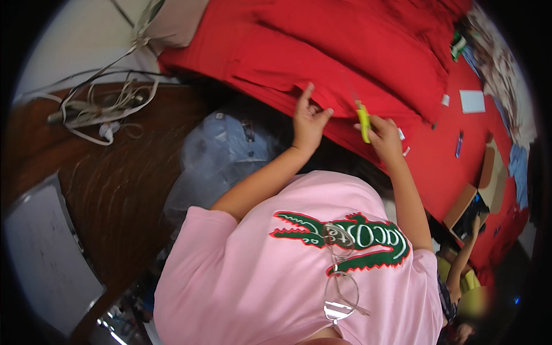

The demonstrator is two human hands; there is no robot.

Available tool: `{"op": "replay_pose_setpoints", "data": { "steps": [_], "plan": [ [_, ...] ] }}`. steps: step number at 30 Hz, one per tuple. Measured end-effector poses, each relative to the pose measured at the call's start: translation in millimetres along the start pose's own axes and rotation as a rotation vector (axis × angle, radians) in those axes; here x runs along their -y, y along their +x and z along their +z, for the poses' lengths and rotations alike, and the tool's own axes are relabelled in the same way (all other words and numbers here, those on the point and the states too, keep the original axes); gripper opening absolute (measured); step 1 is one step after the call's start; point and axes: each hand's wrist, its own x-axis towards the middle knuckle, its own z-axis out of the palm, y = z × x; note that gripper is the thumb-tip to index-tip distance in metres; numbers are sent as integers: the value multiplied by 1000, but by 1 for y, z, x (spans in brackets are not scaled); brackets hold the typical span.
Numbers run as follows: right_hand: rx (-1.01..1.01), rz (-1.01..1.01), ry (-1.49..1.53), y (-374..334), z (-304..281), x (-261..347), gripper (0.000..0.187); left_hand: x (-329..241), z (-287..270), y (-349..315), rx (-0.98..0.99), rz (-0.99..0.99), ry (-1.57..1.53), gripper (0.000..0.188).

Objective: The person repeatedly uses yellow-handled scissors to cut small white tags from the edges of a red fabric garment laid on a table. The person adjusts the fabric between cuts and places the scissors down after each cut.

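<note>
Red cloth (339,52) lies in folded layers across the table in front of me. My left hand (309,123) is at the near edge of the cloth, thumb and forefinger spread apart, with nothing visible between them. To its right, my right hand (385,138) is closed around yellow-green thread snips (363,122). Their thin metal blades point away from me over the cloth and are blurred. A small white tag or scrap shows beside the right hand.
At the right, a white card (472,101), a purple pen (459,144) and an open cardboard box (461,210) lie on red cloth; another person's hand (476,224) reaches to the box. Tangled cables (109,103) lie at left. A bluish translucent plastic bag (215,155) sits below the table edge.
</note>
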Motion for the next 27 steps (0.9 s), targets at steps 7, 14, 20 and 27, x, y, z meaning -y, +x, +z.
{"op": "replay_pose_setpoints", "data": {
  "steps": [7, 14, 20, 27],
  "plan": [
    [-384, -137, -445, -41, 25, -46, 44, 22, -58, -18, 109, -175, 31, 46],
    [-539, 298, -88, -82, 17, -75, 24, -11, -99, 30, -89, -88, -107, 38],
    [-539, 461, -119, -117, 8, -101, 22, -34, -139, 79, -288, 32, -107, 38],
    [-620, 479, 51, -148, 34, -160, 20, -44, -166, 105, -327, -2, -88, 38]
  ]
}}
